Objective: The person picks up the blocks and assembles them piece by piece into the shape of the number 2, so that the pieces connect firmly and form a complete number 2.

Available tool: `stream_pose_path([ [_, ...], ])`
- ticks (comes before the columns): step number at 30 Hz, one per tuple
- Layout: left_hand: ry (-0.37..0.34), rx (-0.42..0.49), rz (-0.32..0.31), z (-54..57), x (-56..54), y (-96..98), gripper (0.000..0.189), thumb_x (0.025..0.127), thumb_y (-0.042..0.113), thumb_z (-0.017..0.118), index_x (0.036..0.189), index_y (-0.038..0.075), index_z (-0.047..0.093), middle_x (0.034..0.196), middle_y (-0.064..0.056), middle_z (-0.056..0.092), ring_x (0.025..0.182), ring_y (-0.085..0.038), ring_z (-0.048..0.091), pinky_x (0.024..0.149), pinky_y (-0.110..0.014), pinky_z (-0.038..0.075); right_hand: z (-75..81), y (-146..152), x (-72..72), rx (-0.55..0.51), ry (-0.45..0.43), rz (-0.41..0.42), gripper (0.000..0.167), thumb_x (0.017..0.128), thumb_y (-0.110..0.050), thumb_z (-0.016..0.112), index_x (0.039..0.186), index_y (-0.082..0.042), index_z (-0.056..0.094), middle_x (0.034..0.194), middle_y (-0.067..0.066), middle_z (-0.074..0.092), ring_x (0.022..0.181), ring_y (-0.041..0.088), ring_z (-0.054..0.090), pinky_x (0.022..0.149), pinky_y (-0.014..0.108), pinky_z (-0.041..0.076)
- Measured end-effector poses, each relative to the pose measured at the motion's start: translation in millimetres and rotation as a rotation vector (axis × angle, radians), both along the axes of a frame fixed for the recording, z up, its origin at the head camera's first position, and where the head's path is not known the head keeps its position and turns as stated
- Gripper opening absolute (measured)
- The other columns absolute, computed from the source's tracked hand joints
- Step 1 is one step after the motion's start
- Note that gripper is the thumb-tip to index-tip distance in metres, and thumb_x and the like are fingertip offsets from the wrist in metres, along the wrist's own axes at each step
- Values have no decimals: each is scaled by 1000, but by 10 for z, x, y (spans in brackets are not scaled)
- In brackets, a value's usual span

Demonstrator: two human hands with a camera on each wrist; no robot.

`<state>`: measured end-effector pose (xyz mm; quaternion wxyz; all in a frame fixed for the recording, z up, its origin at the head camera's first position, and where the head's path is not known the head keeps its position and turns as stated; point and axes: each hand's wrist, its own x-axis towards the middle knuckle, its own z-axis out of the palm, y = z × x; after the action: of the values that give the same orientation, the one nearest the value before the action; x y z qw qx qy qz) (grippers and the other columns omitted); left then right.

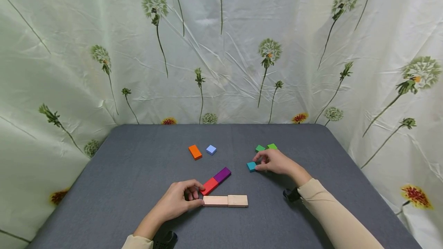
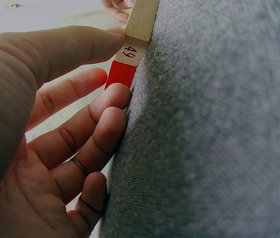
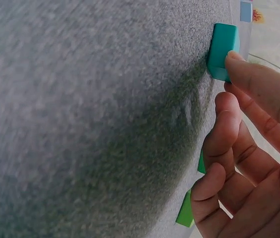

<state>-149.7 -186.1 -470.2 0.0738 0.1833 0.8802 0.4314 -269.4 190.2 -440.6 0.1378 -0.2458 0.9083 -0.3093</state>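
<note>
My left hand (image 1: 180, 200) has its thumb at the left end of a pale wooden block (image 1: 216, 201), and its index finger touches a red block (image 1: 209, 186). A second pale block (image 1: 238, 200) joins the first end to end; a purple block (image 1: 222, 175) continues the red one on a slant. In the left wrist view, one pale end face (image 2: 130, 50) bears a printed number above the red end (image 2: 120, 74). My right hand (image 1: 277, 162) pinches a small teal block (image 1: 251, 166) between thumb and index finger; its other fingers curl loosely, as the right wrist view shows.
Behind my right hand lie a dark green block (image 1: 260, 148) and a light green block (image 1: 272, 146). Farther left are an orange block (image 1: 195, 152) and a light blue block (image 1: 211, 150). A flowered curtain (image 1: 232, 49) hangs behind the grey table (image 1: 138, 164).
</note>
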Motion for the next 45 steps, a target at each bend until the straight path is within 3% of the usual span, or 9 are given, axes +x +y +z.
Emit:
stream_pose_path([
  [45,-8,10,5,-6,-2,-2,27,88,25,91,110,20,76,85,8,66,72,-5,58,63,-24,48,32,-618,-87,86,44,-9,23,102,-15,74,124,-11,76,77,-2,63,64,9,48,63,24,41],
])
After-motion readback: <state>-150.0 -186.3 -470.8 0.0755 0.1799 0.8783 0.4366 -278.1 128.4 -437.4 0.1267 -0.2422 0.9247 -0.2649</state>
